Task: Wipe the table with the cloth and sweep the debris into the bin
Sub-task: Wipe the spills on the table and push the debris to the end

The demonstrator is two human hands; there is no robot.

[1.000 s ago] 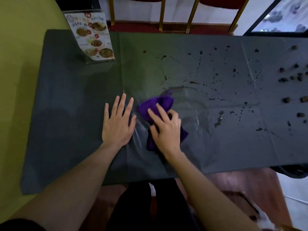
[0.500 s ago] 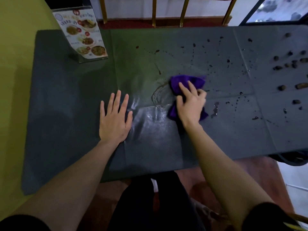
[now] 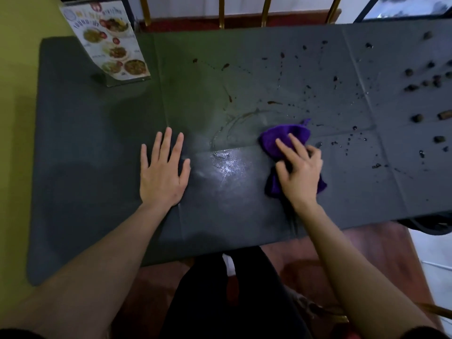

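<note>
A bunched purple cloth [image 3: 286, 137] lies on the dark grey table [image 3: 97, 143] right of centre. My right hand [image 3: 299, 171] presses down on it, fingers curled over its near part. My left hand [image 3: 162, 171] rests flat on the table with fingers spread, well left of the cloth. A wet shiny patch [image 3: 227, 165] sits between the hands. Dark splatter spots [image 3: 352, 140] lie just right of the cloth. Several brown debris lumps [image 3: 417, 117] are scattered at the far right. A dark rim, possibly the bin [image 3: 430, 226], shows below the table's right edge.
A standing menu card [image 3: 110, 42] with food pictures is at the table's back left corner. Gold chair legs [image 3: 265, 11] rise behind the far edge. A yellow-green wall [image 3: 14, 94] runs along the left. My dark-clothed legs [image 3: 227, 297] are below the near edge.
My right hand swept the cloth from near the left hand out to the right and up, then drew it back a little toward me. The left hand stayed flat in place.
</note>
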